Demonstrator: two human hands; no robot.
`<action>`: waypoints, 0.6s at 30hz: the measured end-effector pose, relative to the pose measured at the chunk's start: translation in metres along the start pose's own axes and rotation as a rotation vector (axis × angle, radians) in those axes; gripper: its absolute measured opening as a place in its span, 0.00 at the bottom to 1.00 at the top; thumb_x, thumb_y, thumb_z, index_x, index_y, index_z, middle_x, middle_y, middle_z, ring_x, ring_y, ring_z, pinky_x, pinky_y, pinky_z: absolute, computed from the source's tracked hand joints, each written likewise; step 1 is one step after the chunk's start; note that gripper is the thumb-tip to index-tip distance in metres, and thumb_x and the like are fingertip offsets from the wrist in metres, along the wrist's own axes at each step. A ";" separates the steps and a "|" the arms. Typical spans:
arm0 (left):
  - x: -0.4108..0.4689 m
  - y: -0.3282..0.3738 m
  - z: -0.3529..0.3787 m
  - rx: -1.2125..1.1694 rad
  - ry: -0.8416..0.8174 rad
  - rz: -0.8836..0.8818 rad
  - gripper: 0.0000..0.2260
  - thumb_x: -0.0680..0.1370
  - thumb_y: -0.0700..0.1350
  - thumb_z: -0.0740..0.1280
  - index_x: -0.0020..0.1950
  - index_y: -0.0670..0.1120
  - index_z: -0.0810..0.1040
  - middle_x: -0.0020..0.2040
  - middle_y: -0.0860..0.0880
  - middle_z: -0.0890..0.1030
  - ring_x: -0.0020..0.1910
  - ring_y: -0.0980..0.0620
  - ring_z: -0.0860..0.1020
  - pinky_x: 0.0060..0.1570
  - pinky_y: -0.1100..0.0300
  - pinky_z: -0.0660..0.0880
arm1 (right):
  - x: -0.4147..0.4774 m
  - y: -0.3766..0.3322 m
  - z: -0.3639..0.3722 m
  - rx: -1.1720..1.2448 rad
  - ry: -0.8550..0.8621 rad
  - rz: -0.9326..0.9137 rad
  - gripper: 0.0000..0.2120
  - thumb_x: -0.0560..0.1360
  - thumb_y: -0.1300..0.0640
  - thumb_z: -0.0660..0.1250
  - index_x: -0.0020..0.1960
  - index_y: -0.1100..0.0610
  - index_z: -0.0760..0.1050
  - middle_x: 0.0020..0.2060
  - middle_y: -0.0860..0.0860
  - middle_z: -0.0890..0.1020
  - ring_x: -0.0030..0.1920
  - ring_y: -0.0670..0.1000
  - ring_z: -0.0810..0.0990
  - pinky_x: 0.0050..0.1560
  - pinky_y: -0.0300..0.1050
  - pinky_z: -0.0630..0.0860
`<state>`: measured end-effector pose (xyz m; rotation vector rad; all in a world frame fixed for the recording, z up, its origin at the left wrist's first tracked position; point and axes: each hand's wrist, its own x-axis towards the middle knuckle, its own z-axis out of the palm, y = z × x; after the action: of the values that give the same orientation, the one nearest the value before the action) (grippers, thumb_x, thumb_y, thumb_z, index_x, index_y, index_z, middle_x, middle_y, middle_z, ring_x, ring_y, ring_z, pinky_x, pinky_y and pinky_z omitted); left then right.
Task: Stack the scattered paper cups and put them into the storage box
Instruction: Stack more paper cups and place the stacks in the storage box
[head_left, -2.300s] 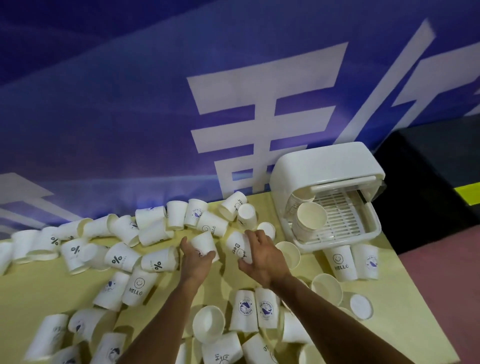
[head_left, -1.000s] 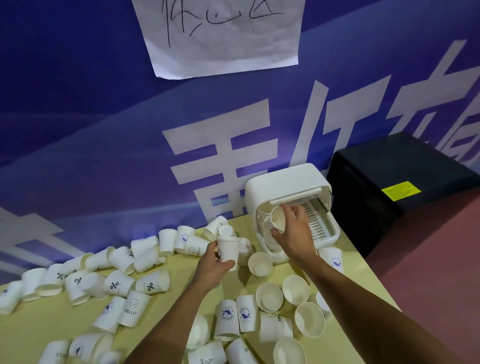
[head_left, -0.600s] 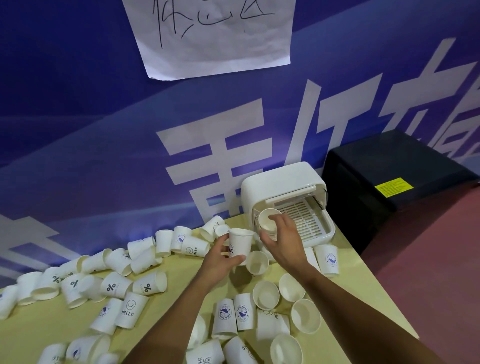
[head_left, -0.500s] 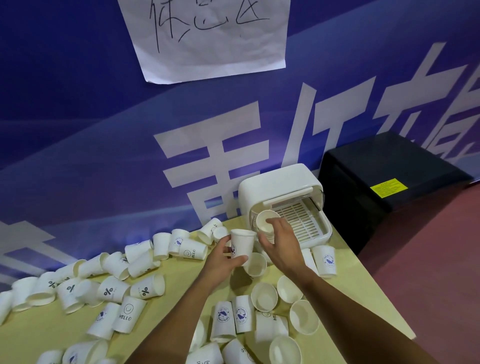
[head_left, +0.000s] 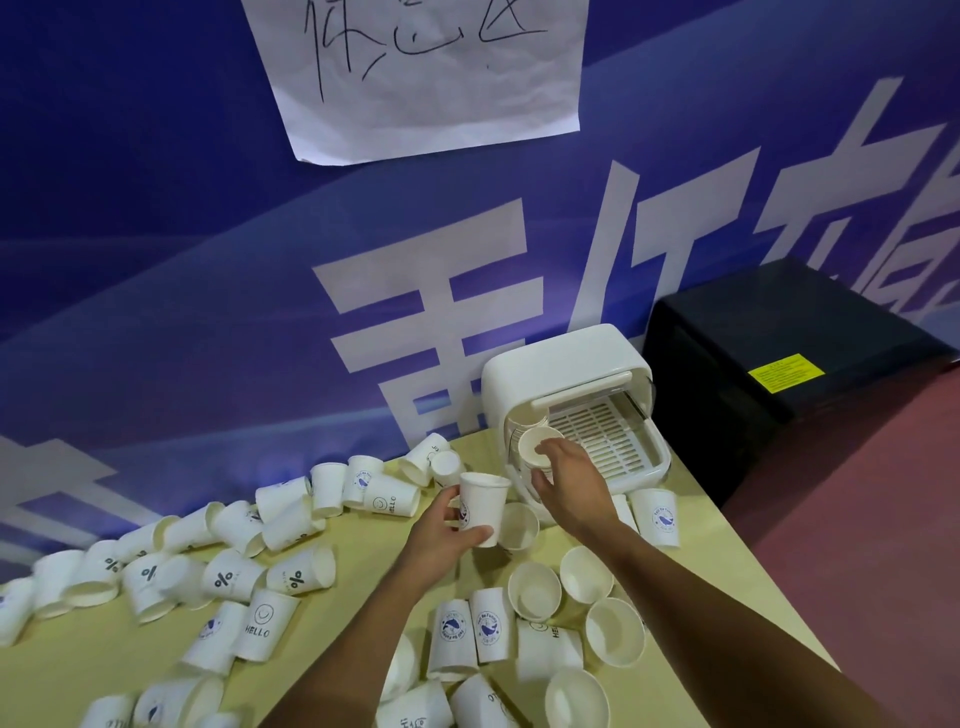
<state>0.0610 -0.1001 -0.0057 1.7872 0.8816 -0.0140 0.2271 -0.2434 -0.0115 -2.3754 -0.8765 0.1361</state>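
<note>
Cup stack (head_left: 531, 448) half hidden in storage box (head_left: 561, 364), your right hand (head_left: 571, 488) at it, grip unclear, your left hand (head_left: 441, 535) clasping upright paper cup (head_left: 485, 499)

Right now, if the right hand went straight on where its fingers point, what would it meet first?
Probably the stack of paper cups lying in the white storage box; the right hand is nearly at its rim, depth unclear.

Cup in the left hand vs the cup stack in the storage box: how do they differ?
Pose: the cup in the left hand stands upright, mouth up. The stack lies on its side, mouth toward the camera.
Count: the cup is single. The stack is several nested.
Support: the left hand grips the cup. The stack rests inside the storage box, left of its slatted tray.
Both are white paper.
</note>
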 end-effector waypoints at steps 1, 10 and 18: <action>0.000 0.001 0.000 -0.003 0.001 0.004 0.33 0.70 0.50 0.77 0.72 0.57 0.67 0.59 0.51 0.78 0.57 0.57 0.77 0.53 0.59 0.73 | -0.001 -0.003 0.000 0.043 0.006 0.003 0.19 0.80 0.50 0.65 0.68 0.55 0.75 0.66 0.52 0.79 0.64 0.52 0.76 0.64 0.45 0.73; 0.004 0.028 0.024 -0.044 -0.113 0.088 0.27 0.66 0.51 0.77 0.59 0.70 0.71 0.56 0.57 0.81 0.54 0.57 0.80 0.52 0.59 0.78 | -0.023 -0.009 -0.010 0.463 -0.161 0.172 0.37 0.70 0.33 0.71 0.73 0.51 0.69 0.63 0.51 0.80 0.59 0.51 0.80 0.60 0.48 0.78; 0.013 0.027 0.047 0.023 -0.134 0.044 0.36 0.69 0.47 0.78 0.73 0.55 0.67 0.60 0.50 0.77 0.58 0.51 0.78 0.61 0.53 0.76 | -0.028 0.024 -0.026 0.389 0.039 0.209 0.39 0.69 0.34 0.70 0.74 0.49 0.65 0.69 0.47 0.73 0.66 0.48 0.73 0.64 0.48 0.74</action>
<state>0.1038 -0.1351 -0.0085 1.8044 0.7489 -0.1143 0.2263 -0.2885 -0.0066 -2.0878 -0.5243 0.3128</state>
